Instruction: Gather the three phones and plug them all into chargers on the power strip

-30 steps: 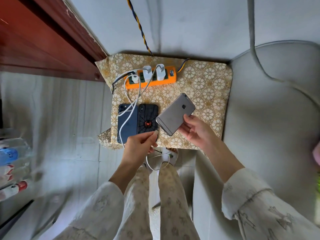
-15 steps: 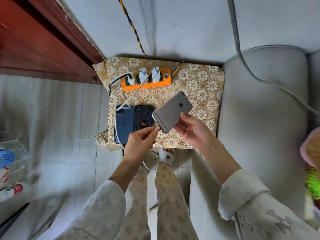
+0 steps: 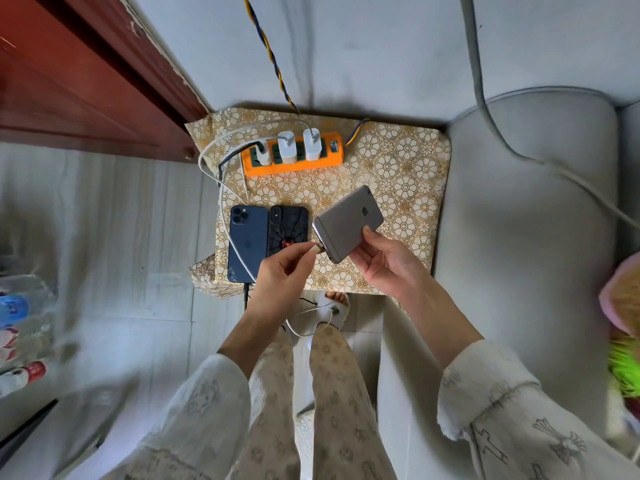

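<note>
The right hand [image 3: 384, 268] grips the grey phone [image 3: 348, 223] by its near long edge, fingers curled under it, back face up and tilted above the patterned table cover [image 3: 408, 161]. The left hand [image 3: 284, 278] pinches the white cable's connector [image 3: 317, 248] between thumb and forefinger, other fingers loosely folded, tip right at the phone's bottom edge. Whether it's seated yet, I can't tell from here.

This looks like the last plug-in. The blue phone [image 3: 247, 247] and the black spider-case phone [image 3: 289, 230] lie side by side, touching, on the cover's left near part; a white cable runs across the blue one, though their own ports are hidden. At the far side sits the orange power strip [image 3: 294, 161] with three white chargers [image 3: 287, 147] in it.

To do this well, I'd say: keep the phone steady, line the connector square with the port, push straight in, and leave slack so the cable doesn't drag the strip.
</note>
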The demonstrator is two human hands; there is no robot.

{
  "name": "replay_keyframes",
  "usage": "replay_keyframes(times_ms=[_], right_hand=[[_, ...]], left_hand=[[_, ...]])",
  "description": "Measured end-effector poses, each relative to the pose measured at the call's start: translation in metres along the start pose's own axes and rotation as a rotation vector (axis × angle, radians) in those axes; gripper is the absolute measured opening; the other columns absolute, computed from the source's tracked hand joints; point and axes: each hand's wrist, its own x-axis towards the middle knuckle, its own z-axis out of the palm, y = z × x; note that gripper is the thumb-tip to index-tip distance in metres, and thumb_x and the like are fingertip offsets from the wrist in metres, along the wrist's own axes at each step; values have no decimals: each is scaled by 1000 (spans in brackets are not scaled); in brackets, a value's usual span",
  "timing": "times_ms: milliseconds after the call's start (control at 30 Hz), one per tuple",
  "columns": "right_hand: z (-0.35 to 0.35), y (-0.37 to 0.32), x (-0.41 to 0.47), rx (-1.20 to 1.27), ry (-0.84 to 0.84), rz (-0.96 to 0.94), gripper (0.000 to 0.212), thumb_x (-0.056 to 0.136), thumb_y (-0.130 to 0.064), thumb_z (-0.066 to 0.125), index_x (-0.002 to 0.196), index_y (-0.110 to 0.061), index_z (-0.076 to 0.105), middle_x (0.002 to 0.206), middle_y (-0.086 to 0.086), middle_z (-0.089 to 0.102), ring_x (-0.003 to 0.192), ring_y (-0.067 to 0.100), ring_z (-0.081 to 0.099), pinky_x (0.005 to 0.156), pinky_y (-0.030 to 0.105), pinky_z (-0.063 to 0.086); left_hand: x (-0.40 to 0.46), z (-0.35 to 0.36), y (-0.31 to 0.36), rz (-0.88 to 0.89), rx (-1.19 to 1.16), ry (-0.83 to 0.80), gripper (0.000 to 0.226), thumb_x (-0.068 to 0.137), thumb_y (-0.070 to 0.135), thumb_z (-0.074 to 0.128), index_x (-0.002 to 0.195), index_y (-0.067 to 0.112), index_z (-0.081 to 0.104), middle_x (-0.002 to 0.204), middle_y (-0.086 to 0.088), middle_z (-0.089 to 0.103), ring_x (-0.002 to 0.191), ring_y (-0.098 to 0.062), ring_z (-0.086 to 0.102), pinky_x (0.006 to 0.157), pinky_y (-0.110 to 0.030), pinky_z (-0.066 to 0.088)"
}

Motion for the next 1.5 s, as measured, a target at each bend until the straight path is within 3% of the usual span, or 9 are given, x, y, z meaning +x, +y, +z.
replay_keyframes(times_ms=[300,500,633,767,833,1033,1167,1300,1500], right_hand=[[5,-3,-1,-123,-5,-115,12,88,2,47,97,-5,51,96,15,64,83,24,69,62,29,60],[5,-6,2,-282,16,-188,12,85,3,53,90,-8,51,95,14,66,89,26,66,70,32,60],[1,-6,5,-391,36,-209,12,84,3,55,83,-9,52,94,13,66,86,25,66,67,31,60],[-5,-9,14,-571,112,-225,12,84,1,57,82,-10,54,98,14,63,90,28,63,69,33,59],[-10,-8,21,-749,140,-199,12,83,0,58,83,-12,54,95,10,63,95,31,63,67,30,56],[-20,-1,54,-1002,273,-176,11,85,-6,58,79,-15,59,114,20,61,84,19,62,61,25,54],[-13,7,82,-1088,316,-149,22,87,-8,56,108,-4,59,117,21,60,107,40,57,93,52,48],[-9,19,92,-1061,390,-231,30,86,-8,59,115,-1,57,116,14,62,91,24,58,82,36,52],[-3,28,87,-1444,369,-339,26,90,-15,51,71,-2,61,65,5,56,54,19,49,44,20,39]], left_hand=[[6,-1,-4,-12,202,99,20,87,26,56,95,14,70,66,-4,62,50,-5,46,46,-12,36],[13,-1,-6,-114,241,138,16,84,28,60,83,19,73,63,12,62,60,-4,52,54,-20,40],[10,5,-15,-185,159,98,18,84,27,60,70,29,70,70,-2,66,61,-12,48,58,-25,40],[13,12,-28,-252,158,-63,16,87,27,57,80,20,71,69,-1,65,67,-11,55,77,-31,47],[18,13,-41,-291,359,-174,25,89,27,53,104,13,67,97,-7,70,90,-17,62,88,-33,45],[45,-14,-74,-73,943,-66,50,89,8,45,137,13,33,144,-13,34,130,-32,33,107,-44,33],[65,-28,-92,74,1283,-200,74,85,6,48,145,15,6,156,-9,-4,143,-31,1,112,-44,24],[71,-29,-103,75,1327,-247,78,85,6,50,144,10,0,155,-13,-14,142,-37,-3,114,-43,19],[77,-29,-102,24,1258,-314,71,87,9,46,144,8,3,154,-16,-14,142,-40,-2,113,-47,18]])
